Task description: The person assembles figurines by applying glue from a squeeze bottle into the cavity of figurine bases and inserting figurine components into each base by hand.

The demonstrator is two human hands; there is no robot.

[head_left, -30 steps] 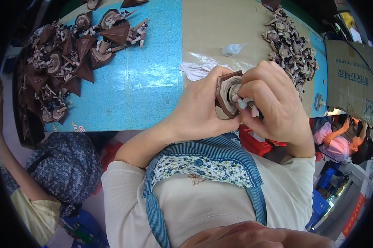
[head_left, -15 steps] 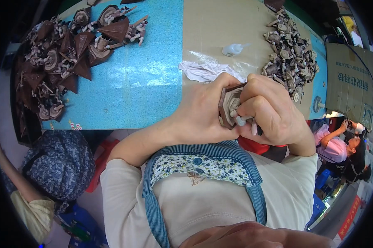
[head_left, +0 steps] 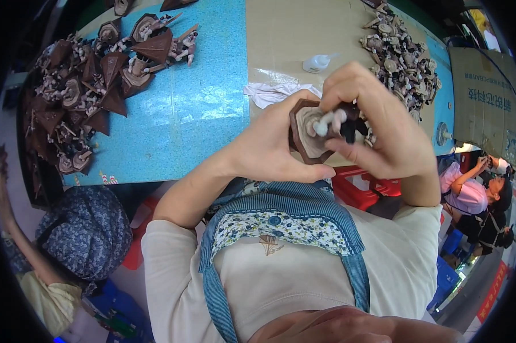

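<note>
My left hand [head_left: 261, 140] is wrapped around a brown, many-sided figurine base [head_left: 310, 144] with a beige, sculpted inside facing up. My right hand [head_left: 387, 123] grips a small figurine [head_left: 333, 123] with pale and black parts, its fingers closed around it over the base. The figurine's lower part meets the middle of the base, though whether it is fixed there I cannot tell. Beyond my hands, a crumpled white cloth [head_left: 272, 93] lies on the table beside a small, clear squeeze bottle [head_left: 317, 63] with a thin nozzle.
Brown pointed pieces and figurines [head_left: 86, 94] are heaped at the table's left. Another pile of small figures [head_left: 404, 66] sits on the right, near a grey round disc [head_left: 443, 134]. A cardboard box [head_left: 484, 103] stands beyond it. Other people sit at left and right.
The base has tilted and shifted slightly left in my left hand. My right hand has turned and opened out somewhat, exposing more of the figurine with its black parts.
</note>
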